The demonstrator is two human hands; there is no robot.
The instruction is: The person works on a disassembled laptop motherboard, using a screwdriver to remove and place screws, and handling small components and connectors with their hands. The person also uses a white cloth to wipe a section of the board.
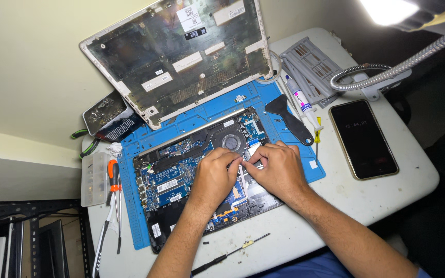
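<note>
1. Your left hand (213,174) and right hand (279,167) sit knuckle to knuckle over the middle of the opened laptop (202,170), which lies on the blue repair mat (284,103) w/ its boards facing up.

2. Fingers: both sets are curled in, tips meeting over a small pale part just near of the cooling fan (231,141). Looks like a pinch on a thin flat cable or connector tab, but your fingertips cover it, so can't tell exactly what's gripped or how hard.

3. Handling, imo: whatever's under there is light, thin and fragile. Flex ribbons crease and tear easy, latches snap. Hold by the stiffened end or the tab, not mid-ribbon, and pull flat along the board, no twisting.

4. The laptop base itself is stiff but the exposed boards aren't for leaning on. Rest your palms on the frame edge or the battery area at the near side, gently.

5. The mat looks grippy, so the base prob won't slide.

6. Around you: the removed bottom cover (181,56) leans against the wall at the far side, a black pry tool (289,121) lies right of the fan, a phone (362,139) further right, an orange-handled screwdriver (113,175) on the left, and a thin driver (230,254) lies at the near edge.
</note>
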